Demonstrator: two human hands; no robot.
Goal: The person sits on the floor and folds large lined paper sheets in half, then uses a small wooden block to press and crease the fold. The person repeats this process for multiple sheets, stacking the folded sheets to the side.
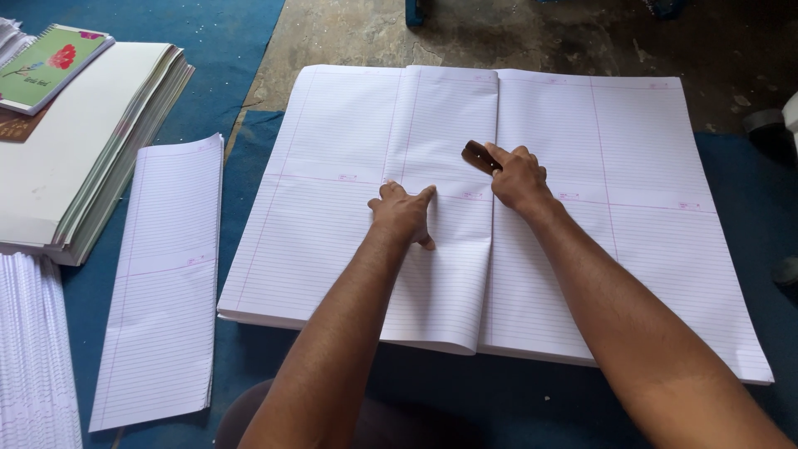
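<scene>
Left hand (405, 213) flat on folded ruled sheet (440, 249), grip empty, right hand (517, 176) grip holding brown creasing tool (480, 155)

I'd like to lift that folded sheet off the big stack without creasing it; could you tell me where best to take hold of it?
Probably at the folded sheet's near edge, coming from the person's side: there it bulges up off the ruled paper stack, leaving a gap for fingers. Farther up, the left hand presses it flat and the right hand holds a brown tool at the crease.
</scene>
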